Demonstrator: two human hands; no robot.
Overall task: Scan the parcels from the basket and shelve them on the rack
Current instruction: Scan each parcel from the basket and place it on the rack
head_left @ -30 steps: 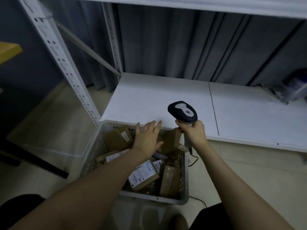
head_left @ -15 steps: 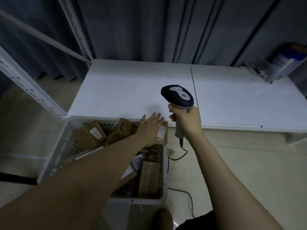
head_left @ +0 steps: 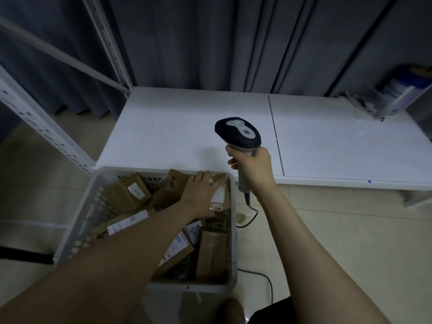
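Note:
A grey plastic basket (head_left: 77, 230) on the floor holds several brown cardboard parcels with white labels. My left hand (head_left: 201, 195) reaches into its far right corner and grips a small brown parcel (head_left: 221, 194) with a white label there, fingers curled over its top edge. My right hand (head_left: 253, 168) holds a black and grey barcode scanner (head_left: 238, 134) by its handle, upright above the front edge of the white rack shelf (head_left: 177, 127). The scanner head points left and away from me.
White perforated rack uprights (head_left: 42, 122) rise at the left. A blue and white container (head_left: 402, 94) with clutter stands at the shelf's back right. The scanner's black cable (head_left: 268, 281) trails over the tiled floor beside the basket. Grey curtains hang behind.
My left hand has dropped from hovering with fingers spread to closing on the parcel in the basket's far right corner. The scanner hand stays nearly in place.

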